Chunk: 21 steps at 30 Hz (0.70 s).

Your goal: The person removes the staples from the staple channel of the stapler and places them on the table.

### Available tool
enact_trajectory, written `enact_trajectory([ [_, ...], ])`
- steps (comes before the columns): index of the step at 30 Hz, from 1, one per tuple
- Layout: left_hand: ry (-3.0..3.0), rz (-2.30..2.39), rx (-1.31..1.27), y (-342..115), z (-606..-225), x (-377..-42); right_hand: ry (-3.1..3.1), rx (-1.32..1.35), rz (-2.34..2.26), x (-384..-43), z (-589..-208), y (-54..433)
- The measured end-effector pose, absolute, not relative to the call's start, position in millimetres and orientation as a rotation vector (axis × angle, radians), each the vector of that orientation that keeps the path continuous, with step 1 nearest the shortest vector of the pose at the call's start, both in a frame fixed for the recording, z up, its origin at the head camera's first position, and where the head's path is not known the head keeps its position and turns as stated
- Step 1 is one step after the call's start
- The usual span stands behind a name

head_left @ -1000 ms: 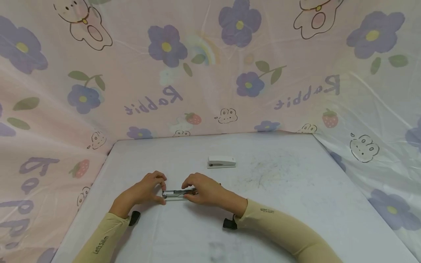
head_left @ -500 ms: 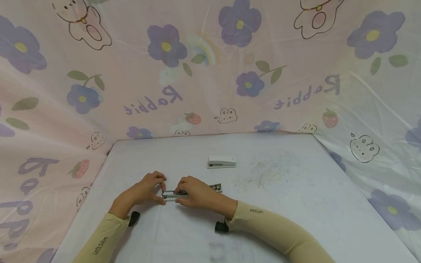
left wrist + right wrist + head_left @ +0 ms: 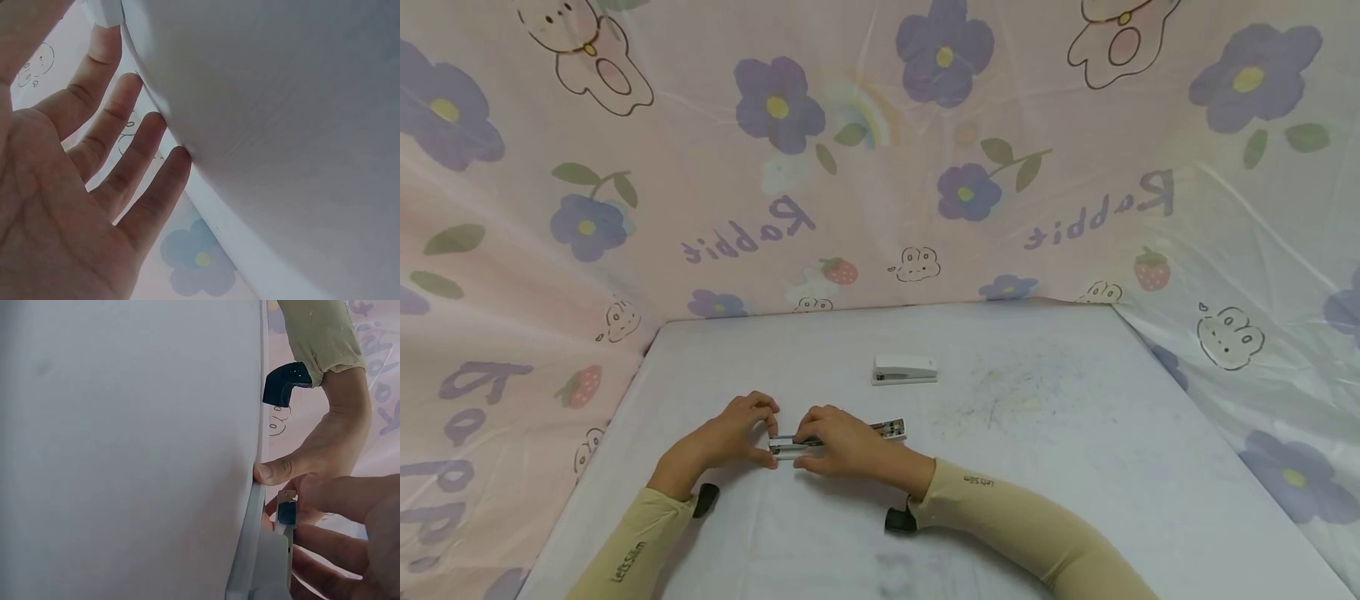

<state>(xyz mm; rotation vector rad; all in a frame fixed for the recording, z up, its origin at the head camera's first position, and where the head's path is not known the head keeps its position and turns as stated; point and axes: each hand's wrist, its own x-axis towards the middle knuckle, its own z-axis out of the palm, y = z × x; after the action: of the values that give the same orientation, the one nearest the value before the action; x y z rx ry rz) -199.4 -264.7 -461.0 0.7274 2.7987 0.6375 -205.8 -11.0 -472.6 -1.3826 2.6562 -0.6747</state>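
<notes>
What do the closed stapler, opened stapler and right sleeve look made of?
Closed stapler: probably plastic, smooth satin white, from its even, moulded-looking shape; painted metal possible.
Opened stapler: looks mixed; grey sheen inside suggests metal, smooth pale outside probably plastic.
Right sleeve: matte tan fabric, likely stretchy, going by the close fit and creases.

Opened stapler point(image 3: 786, 454): smooth white plastic-looking body, bare metal channel point(image 3: 287, 495) with a dull shine. Second stapler point(image 3: 905, 369): same smooth white plastic look, low gloss. Table cover point(image 3: 820, 542): matt white, smudged. Backdrop point(image 3: 865, 183): printed fabric, creased, faint sheen. Sleeves point(image 3: 1022, 508): matt stretch cloth. Wrist mount point(image 3: 284, 384): matt black, probably plastic.
</notes>
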Motion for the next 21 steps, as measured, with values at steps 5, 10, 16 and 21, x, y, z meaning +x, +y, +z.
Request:
enact_trajectory([
  [5, 2.797, 0.641, 0.716, -264.2, -461.2, -199.1, 2.629, -1.359, -0.746, -204.5, -472.1, -10.9],
  [10, 2.799, 0.639, 0.703, -264.1, -462.0, -199.3, 2.608, -1.318, -0.812, -204.5, -472.4, -10.9],
  [16, 2.798, 0.642, 0.686, -263.5, -461.3, -198.2, 2.617, -1.302, -0.900, -206.1, -474.0, -12.5],
  [21, 2.802, 0.625, 0.684, -263.3, -461.3, -198.0, 2.635, -1.302, -0.964, -208.2, -475.1, -14.7],
])
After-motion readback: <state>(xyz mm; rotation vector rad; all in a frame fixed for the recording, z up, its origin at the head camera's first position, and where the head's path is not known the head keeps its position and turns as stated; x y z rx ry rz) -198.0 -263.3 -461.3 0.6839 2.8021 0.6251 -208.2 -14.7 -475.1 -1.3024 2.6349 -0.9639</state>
